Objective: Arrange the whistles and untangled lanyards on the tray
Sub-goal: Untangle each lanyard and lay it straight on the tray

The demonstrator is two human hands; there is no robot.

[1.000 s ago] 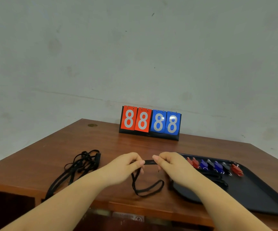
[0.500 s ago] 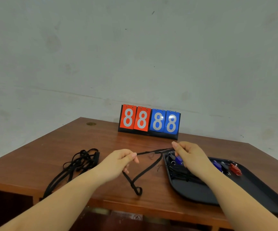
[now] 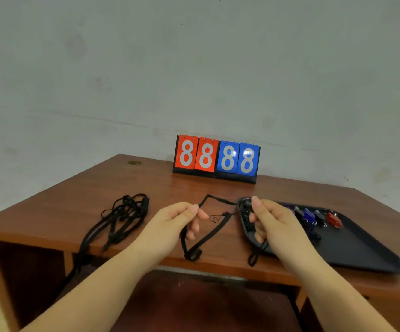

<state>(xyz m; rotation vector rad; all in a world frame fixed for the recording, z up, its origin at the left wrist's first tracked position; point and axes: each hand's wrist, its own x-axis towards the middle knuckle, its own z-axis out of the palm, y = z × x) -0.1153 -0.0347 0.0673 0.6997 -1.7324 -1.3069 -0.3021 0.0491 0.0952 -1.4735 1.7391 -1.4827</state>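
I hold one black lanyard [image 3: 208,238] stretched between both hands above the table's front. My left hand [image 3: 177,226] pinches its strap at the left, my right hand [image 3: 273,224] pinches the other end over the left rim of the black tray [image 3: 361,255]. The lanyard's loop hangs down to the table edge, its metal clip dangles between my hands. Several whistles, red [image 3: 334,220], blue [image 3: 310,216] and dark, lie in a row on the tray's far side. A tangled heap of black lanyards [image 3: 120,219] lies at the left and trails over the front edge.
A flip scoreboard [image 3: 215,158] showing 88 in red and 88 in blue stands at the table's back edge by the wall. The wooden table [image 3: 170,185] has an open shelf underneath. More black strap lies in the tray's left end under my right hand.
Both hands drew closer together and dropped a little. The lanyard's strap now peaks between them and its clip hangs free. The view shifted slightly.
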